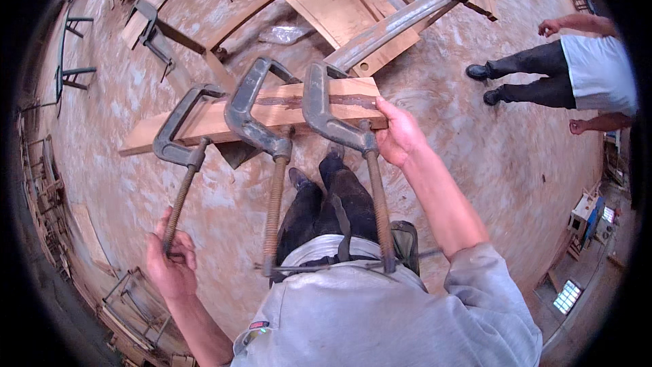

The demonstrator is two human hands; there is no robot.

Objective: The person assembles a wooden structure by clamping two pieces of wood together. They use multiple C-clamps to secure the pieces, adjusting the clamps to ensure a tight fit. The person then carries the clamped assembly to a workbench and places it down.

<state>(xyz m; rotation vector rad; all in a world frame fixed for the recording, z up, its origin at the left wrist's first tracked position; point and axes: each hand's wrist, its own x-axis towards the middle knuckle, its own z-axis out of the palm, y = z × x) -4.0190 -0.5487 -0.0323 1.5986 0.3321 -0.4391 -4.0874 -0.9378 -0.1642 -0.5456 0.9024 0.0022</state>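
Observation:
A long wooden board (288, 117) with a dark streak lies across in front of me, with three dark metal C-clamps on it. These are a left clamp (166, 137), a middle clamp (243, 117) and a right clamp (317, 105), their long threaded screws hanging toward me. My right hand (402, 134) grips the board's right end, thumb on top and fingers underneath. Curled round the lower end of the left clamp's screw (182, 197) is my left hand (174, 264). The middle and right screws reach down to a thin crossbar (326, 267) near my waist.
Beyond the board stands a wooden panel (333, 7) among beams and frames. More clamps (151, 20) sit on timber at the far left. A co-worker (577, 71) stands at the right. Timber (92, 238) and frames line the left, and machines (584, 214) the right.

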